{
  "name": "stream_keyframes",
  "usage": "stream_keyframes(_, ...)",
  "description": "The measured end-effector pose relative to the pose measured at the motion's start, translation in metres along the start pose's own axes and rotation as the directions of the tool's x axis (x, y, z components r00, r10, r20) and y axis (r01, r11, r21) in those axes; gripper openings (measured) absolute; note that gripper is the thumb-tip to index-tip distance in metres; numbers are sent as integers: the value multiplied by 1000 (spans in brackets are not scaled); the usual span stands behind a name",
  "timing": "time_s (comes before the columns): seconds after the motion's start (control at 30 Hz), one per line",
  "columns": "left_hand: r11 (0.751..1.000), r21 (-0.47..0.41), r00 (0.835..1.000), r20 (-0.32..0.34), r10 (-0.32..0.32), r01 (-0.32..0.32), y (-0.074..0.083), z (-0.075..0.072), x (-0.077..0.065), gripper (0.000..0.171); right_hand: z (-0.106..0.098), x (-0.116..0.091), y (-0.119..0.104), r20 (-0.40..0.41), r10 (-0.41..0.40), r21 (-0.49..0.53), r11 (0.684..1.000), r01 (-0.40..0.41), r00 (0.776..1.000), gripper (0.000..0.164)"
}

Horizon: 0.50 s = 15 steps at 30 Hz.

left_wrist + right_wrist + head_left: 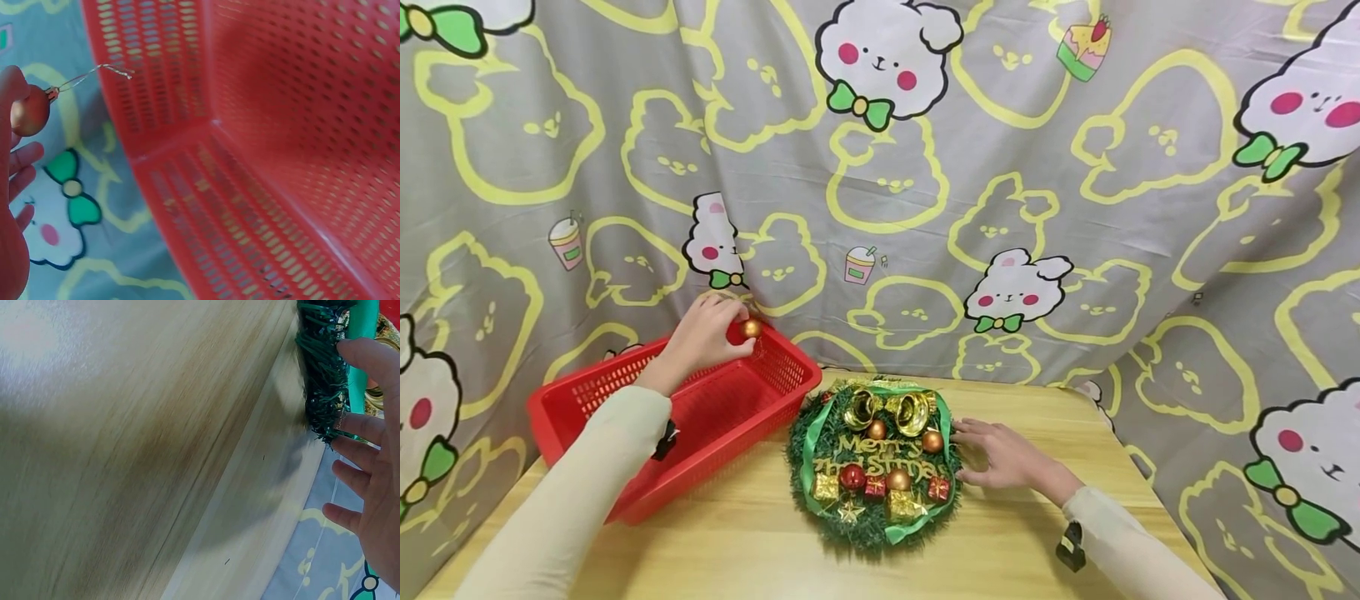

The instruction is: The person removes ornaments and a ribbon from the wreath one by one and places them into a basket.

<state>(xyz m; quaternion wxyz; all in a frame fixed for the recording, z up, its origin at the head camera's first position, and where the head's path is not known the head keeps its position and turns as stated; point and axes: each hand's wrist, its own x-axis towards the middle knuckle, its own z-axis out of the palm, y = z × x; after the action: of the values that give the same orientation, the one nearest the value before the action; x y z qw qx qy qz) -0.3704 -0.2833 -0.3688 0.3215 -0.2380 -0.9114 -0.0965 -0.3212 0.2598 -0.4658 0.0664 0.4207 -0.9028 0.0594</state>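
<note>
Between thumb and fingers, my left hand (711, 329) pinches a copper-gold bauble (751, 328) above the far side of the red plastic basket (715, 471). In the left wrist view, a gold string loop trails from the cap of the bauble (31, 111). A green tinsel Christmas wreath (868, 533) lies on the table, bearing golden bells (913, 414), small gift boxes, baubles, a star, green ribbon and gold lettering. My right hand (1006, 457) is at the wreath's right edge, its fingers spread, with fingertips right at the tinsel (325, 375) in the right wrist view.
The basket's perforated walls stand at the left of the wooden table (1030, 542), left of the wreath. Behind the table and at both sides hangs a grey curtain (910, 317) with cartoon prints.
</note>
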Motion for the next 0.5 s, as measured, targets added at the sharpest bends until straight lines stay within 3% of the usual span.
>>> stream_keyframes(0.33,993,60,985,131,-110,102,-20,15,-29,34,1,-1,-1,5,8,13,1000,-8,1000,66)
stream_keyframes(0.5,991,74,976,179,-125,113,-25,20,-38,35,2,-1,0,9,9,8,1000,-9,1000,67)
